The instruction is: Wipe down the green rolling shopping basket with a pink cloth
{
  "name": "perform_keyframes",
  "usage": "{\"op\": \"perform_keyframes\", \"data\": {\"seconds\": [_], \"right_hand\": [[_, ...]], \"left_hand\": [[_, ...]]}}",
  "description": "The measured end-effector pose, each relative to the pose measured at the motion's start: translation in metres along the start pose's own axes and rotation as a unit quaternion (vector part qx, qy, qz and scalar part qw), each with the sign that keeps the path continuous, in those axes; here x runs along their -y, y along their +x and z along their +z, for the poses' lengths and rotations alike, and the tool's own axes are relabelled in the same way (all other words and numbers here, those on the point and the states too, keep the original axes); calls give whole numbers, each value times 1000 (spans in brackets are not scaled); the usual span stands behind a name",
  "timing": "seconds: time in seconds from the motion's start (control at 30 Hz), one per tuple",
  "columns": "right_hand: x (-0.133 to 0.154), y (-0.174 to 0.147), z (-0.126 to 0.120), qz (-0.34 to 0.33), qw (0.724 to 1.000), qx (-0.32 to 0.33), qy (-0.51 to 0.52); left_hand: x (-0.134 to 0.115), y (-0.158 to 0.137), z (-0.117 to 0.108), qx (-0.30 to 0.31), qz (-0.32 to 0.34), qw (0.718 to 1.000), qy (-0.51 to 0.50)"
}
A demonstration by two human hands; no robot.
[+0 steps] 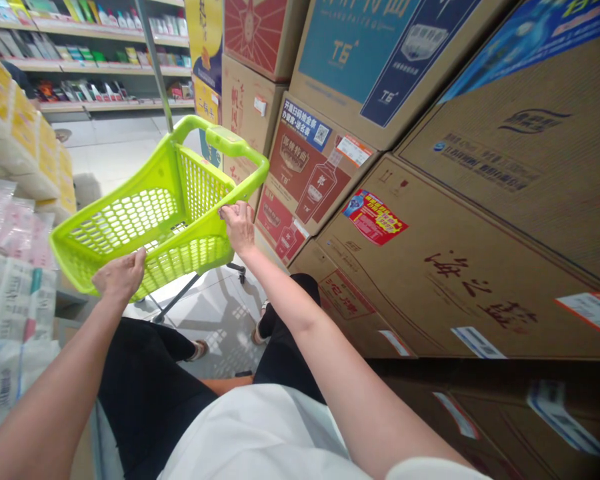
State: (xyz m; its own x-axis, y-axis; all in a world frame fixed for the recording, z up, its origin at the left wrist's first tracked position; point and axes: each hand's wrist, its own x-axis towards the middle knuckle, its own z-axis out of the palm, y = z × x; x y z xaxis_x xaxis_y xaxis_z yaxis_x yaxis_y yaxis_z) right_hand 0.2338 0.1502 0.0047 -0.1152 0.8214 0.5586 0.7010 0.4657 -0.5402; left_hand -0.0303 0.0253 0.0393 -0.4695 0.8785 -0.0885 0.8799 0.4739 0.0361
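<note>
Steering seems in hand: left hand and right hand clasp the near edge of the lime-green shopping cart, just ahead; moving it likely calls for avoiding liquor cartons beside the right hand

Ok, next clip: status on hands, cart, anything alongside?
Left hand and right hand gripping near-side rim of lime-green shopping cart. Stacked cardboard cartons close on right, wrapped packs on left.

The left hand hides part of the cart. Upper left, shelf goods blur (too small to read); right, boxes run off the frame.
</note>
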Motion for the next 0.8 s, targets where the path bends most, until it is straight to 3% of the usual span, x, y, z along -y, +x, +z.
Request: {"op": "perform_keyframes", "data": {"seconds": [0.13,0.23,0.33,0.53,0.6,0.7,0.8], "right_hand": [[7,-1,9,31,999,-28,-3],[15,-11,16,-26,999,37,3],[11,-7,8,-79,993,84,11],[-14,25,-29,-16,998,-50,38],[-14,28,-33,-10,997,-67,48],[-1,23,-26,5,999,-49,14],[20,14,-19,-11,997,18,-68]], "left_hand": [[-4,0,-2,2,-7,1000,0],[-6,-1,-4,4,-1,1000,-5],[-7,-2,-5,5,-8,1000,-12],[-6,-6,-4,1,-4,1000,-28],[-6,-7,-4,2,2,999,-32],[-5,-6,-4,6,-2,1000,-28],[-7,-5,-1,1,-5,1000,-20]]}}
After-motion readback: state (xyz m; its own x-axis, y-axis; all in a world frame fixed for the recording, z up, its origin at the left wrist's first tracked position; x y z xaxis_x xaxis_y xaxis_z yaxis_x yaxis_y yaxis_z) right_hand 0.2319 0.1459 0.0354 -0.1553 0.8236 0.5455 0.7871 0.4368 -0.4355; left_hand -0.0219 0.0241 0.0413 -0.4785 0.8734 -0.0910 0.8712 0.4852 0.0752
